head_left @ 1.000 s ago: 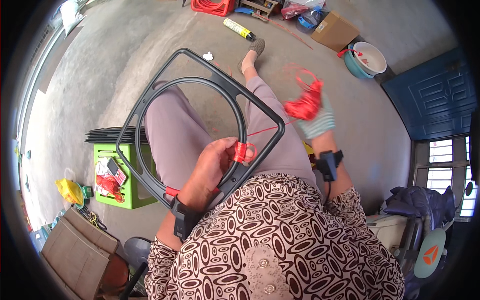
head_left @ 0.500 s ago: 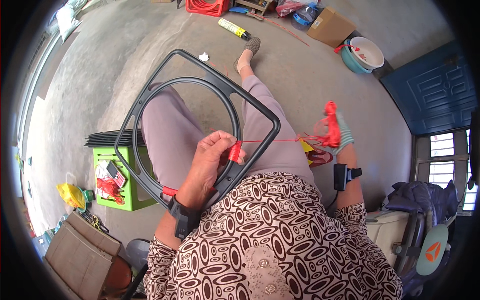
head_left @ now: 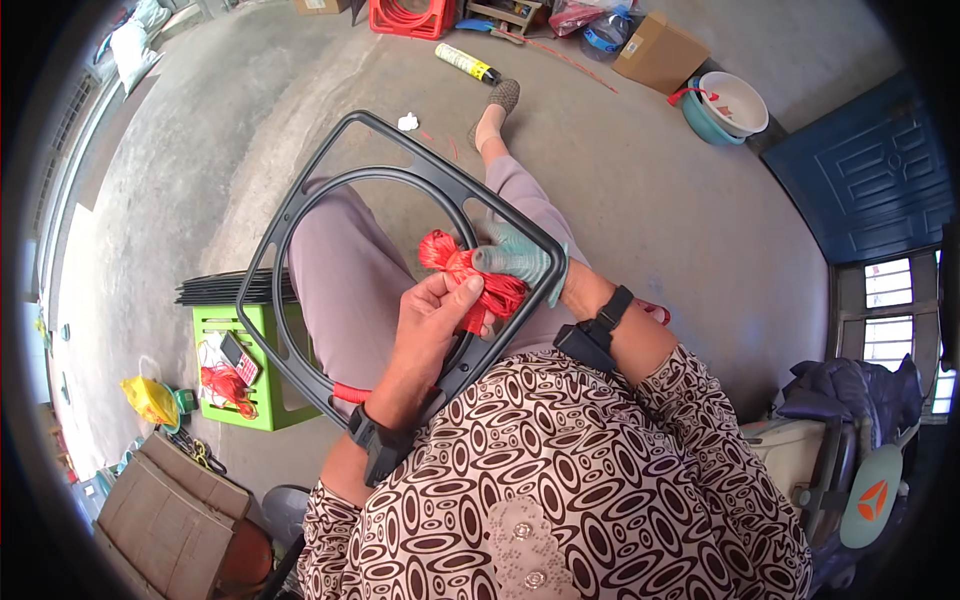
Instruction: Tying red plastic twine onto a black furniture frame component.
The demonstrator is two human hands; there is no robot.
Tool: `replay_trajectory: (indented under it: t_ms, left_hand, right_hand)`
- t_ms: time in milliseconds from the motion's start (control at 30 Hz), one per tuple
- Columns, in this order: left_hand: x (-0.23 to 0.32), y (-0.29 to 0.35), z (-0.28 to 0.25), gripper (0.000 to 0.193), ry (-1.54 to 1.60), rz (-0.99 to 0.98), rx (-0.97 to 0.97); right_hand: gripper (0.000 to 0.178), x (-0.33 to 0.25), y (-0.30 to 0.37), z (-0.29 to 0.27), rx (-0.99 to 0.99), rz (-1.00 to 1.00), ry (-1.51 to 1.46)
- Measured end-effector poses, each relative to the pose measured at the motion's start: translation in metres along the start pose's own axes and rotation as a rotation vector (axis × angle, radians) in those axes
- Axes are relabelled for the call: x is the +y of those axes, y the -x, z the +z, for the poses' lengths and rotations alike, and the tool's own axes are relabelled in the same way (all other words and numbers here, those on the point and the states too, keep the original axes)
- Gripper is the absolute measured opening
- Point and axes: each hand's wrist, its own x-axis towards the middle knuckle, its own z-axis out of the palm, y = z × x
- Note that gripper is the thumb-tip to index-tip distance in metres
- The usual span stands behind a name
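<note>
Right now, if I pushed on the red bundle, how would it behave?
The red bundle would probably give and flop, since it is thin, bunched strands. It looks light for its size, with gaps between loops beside the gloved right hand. Its loops might tangle, fanning out at both ends.

The bare left hand (head_left: 430, 312) is pinched closed, thumb over bent fingers, its bare left forearm (head_left: 345, 476) slanting from near left toward far right. The right hand (head_left: 518, 256), in a pale teal striped knit glove, curls leftward just beyond it, the bare right forearm (head_left: 645, 340) angling in from near right.
</note>
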Motion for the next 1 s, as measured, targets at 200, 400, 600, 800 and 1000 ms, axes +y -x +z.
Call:
replay_trajectory:
  t_ms: [200,400,600,800,1000]
  left_hand:
    - [0.001,-0.002,-0.001,0.025,0.029,-0.109,0.115]
    - [-0.004,-0.004,-0.010,0.030,0.217,-0.260,0.078]
    - [-0.003,-0.001,-0.017,0.032,0.190,-0.266,-0.064]
    - [0.003,-0.003,-0.013,0.028,0.303,-0.339,-0.052]
    - [-0.002,-0.006,-0.008,0.014,0.211,-0.157,0.016]
  right_hand:
    - [0.042,0.005,0.011,0.006,-0.008,0.230,-0.792]
    - [0.024,-0.009,-0.014,0.012,0.387,0.277,-0.648]
    - [0.029,-0.020,0.044,-0.069,0.791,-0.086,-0.850]
    - [0.035,-0.049,0.135,-0.105,0.340,-0.427,-1.110]
    - [0.033,-0.051,0.154,-0.084,0.440,-0.341,-0.858]
